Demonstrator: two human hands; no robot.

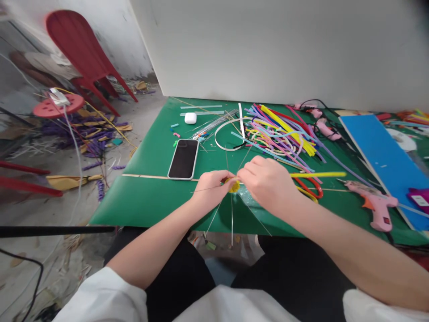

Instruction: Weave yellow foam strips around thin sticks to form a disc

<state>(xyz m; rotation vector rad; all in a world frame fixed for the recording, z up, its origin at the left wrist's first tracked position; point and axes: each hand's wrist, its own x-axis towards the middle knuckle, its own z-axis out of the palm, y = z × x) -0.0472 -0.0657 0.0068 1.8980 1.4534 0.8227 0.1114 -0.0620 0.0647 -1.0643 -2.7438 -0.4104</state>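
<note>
A small yellow coiled piece (233, 186) with thin wires spreading out from it sits between my two hands, above the front part of the green table. My left hand (212, 188) pinches its left side, thumb and fingers pressed together. On the upper right, my right hand (264, 181) has its fingers closed at the same piece; what its fingertips grip is hidden. A yellow pipe cleaner (318, 175) sticks out to the right from behind my right hand. Several wires point down past the table's front edge.
On the green table (150, 156) lie a phone (183, 159), a white earbud case (191, 118), a pile of coloured pipe cleaners (284, 134), red-handled scissors (317, 190), a pink glue gun (377, 203) and a blue board (385, 161). A red chair (78, 42) stands at the back left.
</note>
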